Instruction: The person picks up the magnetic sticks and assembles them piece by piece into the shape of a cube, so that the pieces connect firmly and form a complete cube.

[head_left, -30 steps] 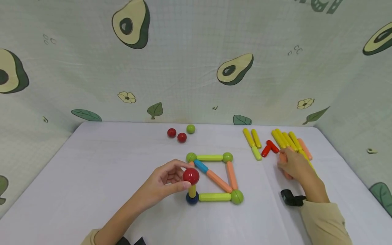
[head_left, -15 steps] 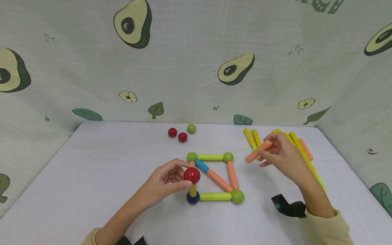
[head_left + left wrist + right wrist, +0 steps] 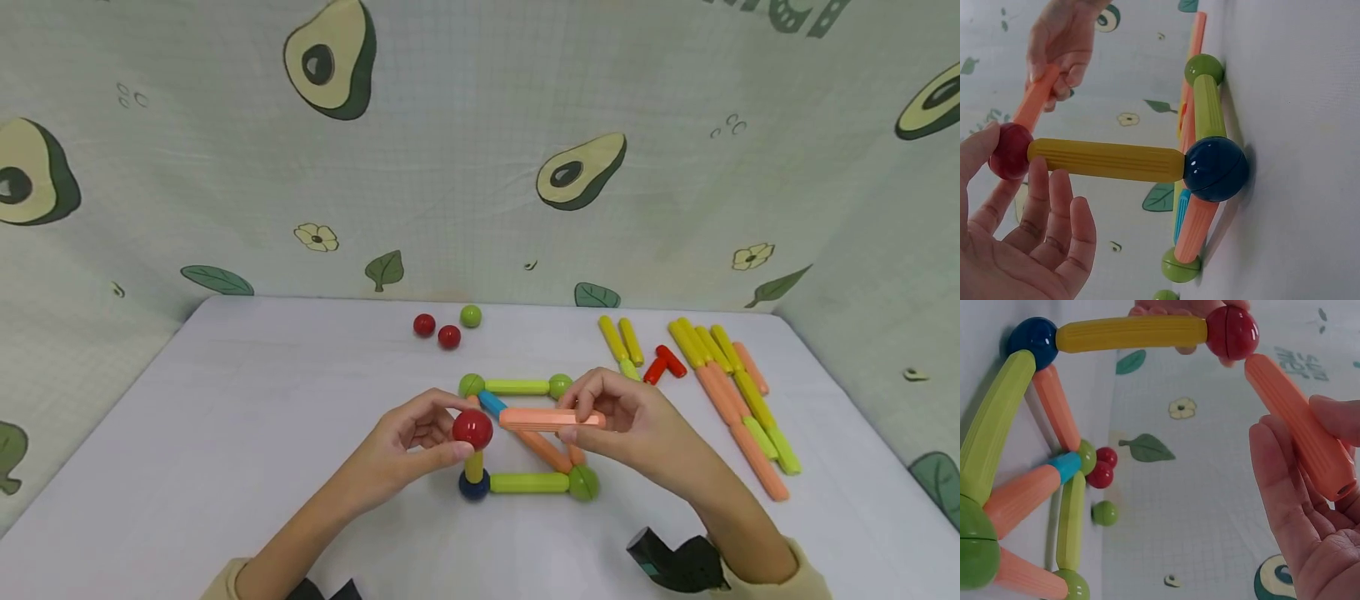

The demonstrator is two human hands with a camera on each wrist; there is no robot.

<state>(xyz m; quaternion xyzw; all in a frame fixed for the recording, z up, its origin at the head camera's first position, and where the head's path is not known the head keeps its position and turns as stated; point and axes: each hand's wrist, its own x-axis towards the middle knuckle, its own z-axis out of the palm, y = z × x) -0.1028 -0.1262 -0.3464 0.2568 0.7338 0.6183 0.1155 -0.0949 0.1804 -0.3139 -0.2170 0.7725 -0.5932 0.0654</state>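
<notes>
My left hand (image 3: pixel 408 446) pinches a red ball (image 3: pixel 472 429) between thumb and fingers. The ball tops an upright yellow stick (image 3: pixel 1107 159) that rises from a dark blue ball (image 3: pixel 1216 169) on the table. In my right hand (image 3: pixel 637 425) is an orange stick (image 3: pixel 540 419), held near level by thumb and fingers. The stick's free end is close against the red ball in the right wrist view; I cannot tell if they touch. Below lies a four-sided frame with green balls (image 3: pixel 582 482), light green sticks (image 3: pixel 528 482) and a blue-and-orange diagonal (image 3: pixel 542 450).
Two loose red balls (image 3: pixel 449 337) and a green ball (image 3: pixel 471 316) lie behind the frame. At the right are yellow sticks (image 3: pixel 686 343), orange sticks (image 3: pixel 759 460), light green sticks (image 3: pixel 784 452) and short red pieces (image 3: pixel 671 361). A patterned cloth stands behind the table.
My right hand has lifted the orange stick from the pile at the right and carried it left, close to the red ball. My left hand keeps its place on that ball.
</notes>
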